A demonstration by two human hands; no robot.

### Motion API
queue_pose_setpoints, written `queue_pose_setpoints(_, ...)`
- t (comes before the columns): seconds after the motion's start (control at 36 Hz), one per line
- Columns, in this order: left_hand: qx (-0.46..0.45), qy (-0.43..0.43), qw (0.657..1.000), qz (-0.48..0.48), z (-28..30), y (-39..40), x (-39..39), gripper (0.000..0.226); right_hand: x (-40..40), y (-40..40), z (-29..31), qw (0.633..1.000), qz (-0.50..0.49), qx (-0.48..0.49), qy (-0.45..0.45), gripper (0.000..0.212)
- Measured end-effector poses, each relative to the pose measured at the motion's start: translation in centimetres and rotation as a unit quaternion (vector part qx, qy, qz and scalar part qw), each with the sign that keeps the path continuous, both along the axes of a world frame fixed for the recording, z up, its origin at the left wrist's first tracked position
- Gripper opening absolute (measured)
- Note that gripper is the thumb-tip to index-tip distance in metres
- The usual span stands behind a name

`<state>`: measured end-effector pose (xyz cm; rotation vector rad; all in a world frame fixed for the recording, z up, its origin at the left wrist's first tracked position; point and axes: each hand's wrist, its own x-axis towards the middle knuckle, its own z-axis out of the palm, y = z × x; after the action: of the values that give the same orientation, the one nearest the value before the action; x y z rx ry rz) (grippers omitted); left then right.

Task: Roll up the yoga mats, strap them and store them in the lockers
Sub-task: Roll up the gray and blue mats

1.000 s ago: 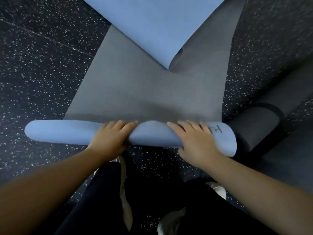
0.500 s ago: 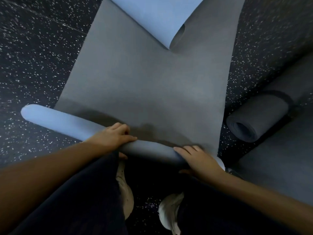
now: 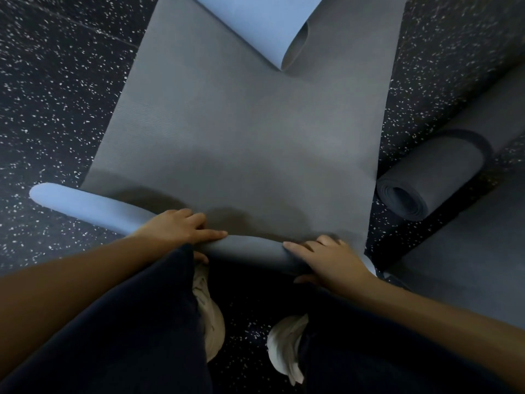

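The two-tone yoga mat [image 3: 241,132], grey face up and blue beneath, lies spread toward twelve o'clock, its near end wound into a blue roll [image 3: 93,210] that runs from nine o'clock to four o'clock under both hands. The left hand [image 3: 179,228] grips the roll, fingers curled over the top and thumb tucked beneath. The right hand [image 3: 326,258] grips it likewise near the four o'clock end, thumb below. The mat's far end curls back at one o'clock. A rolled grey mat [image 3: 431,177] lies just beside it at three o'clock on the dark speckled floor [image 3: 56,95]. Pale shoes [image 3: 210,317] show at six o'clock.
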<state>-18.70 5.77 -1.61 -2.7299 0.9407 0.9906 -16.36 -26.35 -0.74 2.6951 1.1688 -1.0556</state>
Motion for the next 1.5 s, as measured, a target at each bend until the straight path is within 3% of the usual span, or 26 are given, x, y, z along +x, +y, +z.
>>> queue_pose_setpoints(0.08,0.044,0.081,0.996,0.018,0.0,-0.4,-0.4,0.066,-0.3,0.2,0.0,0.999,0.004,-0.016,0.029,0.068)
queue_pose_setpoints(0.42,-0.011,0.068,0.995,0.068,0.6,-0.5,-0.8,0.051,-0.8,0.2,-0.4,0.999,-0.011,0.009,0.037,0.049)
queue_pose_setpoints(0.5,-0.026,0.065,0.993,0.095,0.9,-0.6,-0.2,0.053,-0.8,0.2,-0.4,0.999,-0.030,0.004,0.042,0.052)
queue_pose_setpoints(0.56,-0.035,0.068,0.991,0.111,0.9,-0.4,0.0,0.072,-0.4,0.3,-0.4,0.998,-0.040,-0.002,0.055,0.061)
queue_pose_setpoints(0.61,-0.029,0.070,0.990,0.116,0.6,-0.3,0.4,0.059,-0.1,0.5,-0.7,0.997,-0.045,0.000,0.062,0.065)
queue_pose_setpoints(0.69,-0.007,0.099,0.989,0.108,0.4,-0.4,0.9,0.033,0.5,0.7,-1.3,0.997,-0.045,0.007,0.055,0.062)
queue_pose_setpoints(0.83,0.041,0.097,0.991,0.081,0.8,-0.8,1.4,0.047,1.6,1.0,-1.6,1.000,-0.002,0.013,0.025,0.043)
queue_pose_setpoints(0.89,0.085,0.084,0.992,0.050,0.2,-0.9,1.6,0.042,1.8,1.1,-1.6,1.000,0.013,0.012,0.014,0.039)
queue_pose_setpoints(0.97,0.122,0.085,0.988,0.048,-0.7,-0.9,1.9,0.042,2.1,1.0,-1.3,0.999,0.029,-0.002,0.029,0.060)
queue_pose_setpoints(1.06,0.084,0.097,0.989,0.072,-1.0,-1.0,1.7,0.040,2.4,1.0,-1.1,0.998,0.039,-0.021,0.055,0.084)
queue_pose_setpoints(1.28,0.013,0.092,0.993,0.068,-0.8,0.1,2.3,0.033,2.6,0.1,-2.1,0.997,0.000,0.038,0.062,0.056)
queue_pose_setpoints(1.5,-0.044,0.077,0.994,0.055,-0.8,0.7,3.4,0.050,2.9,-1.0,-2.7,0.989,0.000,0.122,0.086,0.041)
